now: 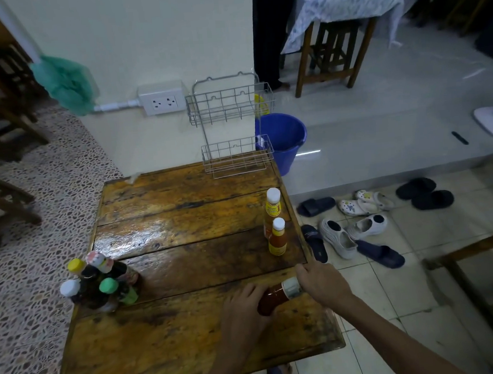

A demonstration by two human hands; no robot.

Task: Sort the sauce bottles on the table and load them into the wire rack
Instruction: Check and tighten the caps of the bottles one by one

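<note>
A red sauce bottle (273,298) lies tilted at the near right of the wooden table (183,221). My left hand (243,308) grips its body and my right hand (323,284) closes around its cap end. Two orange sauce bottles with white caps stand by the right edge, a tall one (272,208) behind a short one (277,239). Several dark bottles (99,282) with yellow, white, green and pink-wrapped caps cluster at the left edge. A two-tier wire rack (232,129) stands at the table's far edge against the wall, both tiers without bottles.
A blue bucket (285,139) sits on the floor right behind the rack. Several slippers and shoes (358,231) lie scattered to the right of the table. A wall socket (163,100) is left of the rack. Wooden chairs stand far left, and a stool far right.
</note>
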